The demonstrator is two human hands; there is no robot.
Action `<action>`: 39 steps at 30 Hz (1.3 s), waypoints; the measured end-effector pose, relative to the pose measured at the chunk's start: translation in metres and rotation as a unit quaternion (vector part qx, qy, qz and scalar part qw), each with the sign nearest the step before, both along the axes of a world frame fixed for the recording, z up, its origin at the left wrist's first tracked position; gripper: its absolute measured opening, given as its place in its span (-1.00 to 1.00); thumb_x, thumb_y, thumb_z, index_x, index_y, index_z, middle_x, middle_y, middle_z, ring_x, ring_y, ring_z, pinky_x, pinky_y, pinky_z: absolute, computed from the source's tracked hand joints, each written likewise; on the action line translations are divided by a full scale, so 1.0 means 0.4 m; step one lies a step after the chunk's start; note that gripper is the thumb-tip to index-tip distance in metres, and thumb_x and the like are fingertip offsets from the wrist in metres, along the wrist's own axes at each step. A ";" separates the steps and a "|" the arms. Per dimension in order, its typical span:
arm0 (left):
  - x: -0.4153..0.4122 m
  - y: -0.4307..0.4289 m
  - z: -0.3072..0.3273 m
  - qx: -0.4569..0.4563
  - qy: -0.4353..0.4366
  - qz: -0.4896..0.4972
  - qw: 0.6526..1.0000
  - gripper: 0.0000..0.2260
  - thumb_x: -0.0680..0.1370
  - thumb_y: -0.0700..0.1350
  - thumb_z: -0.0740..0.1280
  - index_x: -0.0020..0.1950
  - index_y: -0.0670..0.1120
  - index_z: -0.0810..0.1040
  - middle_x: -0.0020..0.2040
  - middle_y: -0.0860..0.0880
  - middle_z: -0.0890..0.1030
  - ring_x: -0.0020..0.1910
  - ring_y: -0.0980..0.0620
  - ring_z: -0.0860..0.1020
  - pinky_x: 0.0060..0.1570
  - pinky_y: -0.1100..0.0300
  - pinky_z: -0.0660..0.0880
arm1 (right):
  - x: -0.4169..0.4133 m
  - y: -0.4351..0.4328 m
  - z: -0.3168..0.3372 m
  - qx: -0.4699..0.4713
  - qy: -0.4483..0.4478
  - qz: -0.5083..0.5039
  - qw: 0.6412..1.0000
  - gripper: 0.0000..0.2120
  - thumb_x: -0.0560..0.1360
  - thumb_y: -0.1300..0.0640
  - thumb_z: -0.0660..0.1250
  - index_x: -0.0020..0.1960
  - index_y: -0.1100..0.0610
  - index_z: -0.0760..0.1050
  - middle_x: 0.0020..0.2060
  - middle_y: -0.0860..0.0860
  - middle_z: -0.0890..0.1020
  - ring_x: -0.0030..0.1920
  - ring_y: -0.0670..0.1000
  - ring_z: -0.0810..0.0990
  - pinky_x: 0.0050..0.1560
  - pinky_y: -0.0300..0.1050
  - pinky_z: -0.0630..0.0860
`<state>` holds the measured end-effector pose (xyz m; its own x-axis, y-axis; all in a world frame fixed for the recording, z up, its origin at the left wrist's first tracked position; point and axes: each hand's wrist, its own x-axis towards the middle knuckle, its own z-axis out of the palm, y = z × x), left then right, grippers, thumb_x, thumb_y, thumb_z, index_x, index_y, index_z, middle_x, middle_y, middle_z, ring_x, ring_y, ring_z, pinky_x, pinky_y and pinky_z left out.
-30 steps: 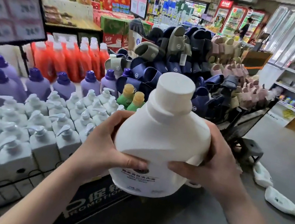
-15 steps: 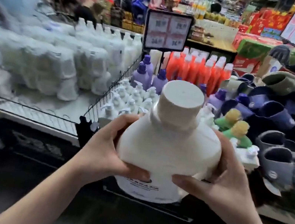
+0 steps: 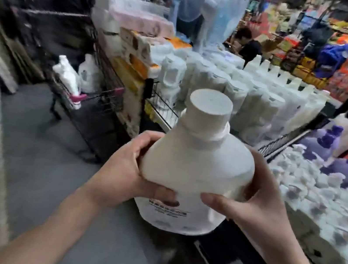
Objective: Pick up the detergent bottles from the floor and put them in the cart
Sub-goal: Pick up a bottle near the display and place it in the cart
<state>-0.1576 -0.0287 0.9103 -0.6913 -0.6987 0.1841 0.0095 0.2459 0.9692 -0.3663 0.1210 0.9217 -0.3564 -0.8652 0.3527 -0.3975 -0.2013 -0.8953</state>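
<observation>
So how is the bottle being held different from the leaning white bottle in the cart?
The held bottle is gripped by the left hand and the right hand, out in the open; the leaning bottle sits inside the cart, untouched. The held bottle is upright, cap up; the leaning bottle tilts to one side. Both are white.

Detergent bottle [image 3: 197, 165] got carried left — cart [image 3: 99, 117] w/ 2 white bottles [image 3: 66, 74] came into view; slipper rack gone.
</observation>
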 end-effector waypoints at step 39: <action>0.590 -2.025 -0.083 -0.047 -0.142 0.216 0.965 -0.18 0.12 -0.05 0.78 0.29 0.20 0.50 0.26 0.13 0.64 0.31 0.14 0.55 0.29 0.13 0.52 | 0.456 -2.259 -0.140 0.032 -0.022 0.218 0.975 -0.07 0.08 -0.16 0.75 0.39 -0.27 0.48 0.31 -0.16 0.64 0.34 -0.10 0.60 0.32 -0.14 0.54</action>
<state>0.0785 -0.8386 0.8770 -0.3707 -0.9226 0.1066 -0.3765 0.2542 0.8909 -0.1839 -0.7824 0.8657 0.0370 -0.9579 0.2849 -0.2471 -0.2850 -0.9261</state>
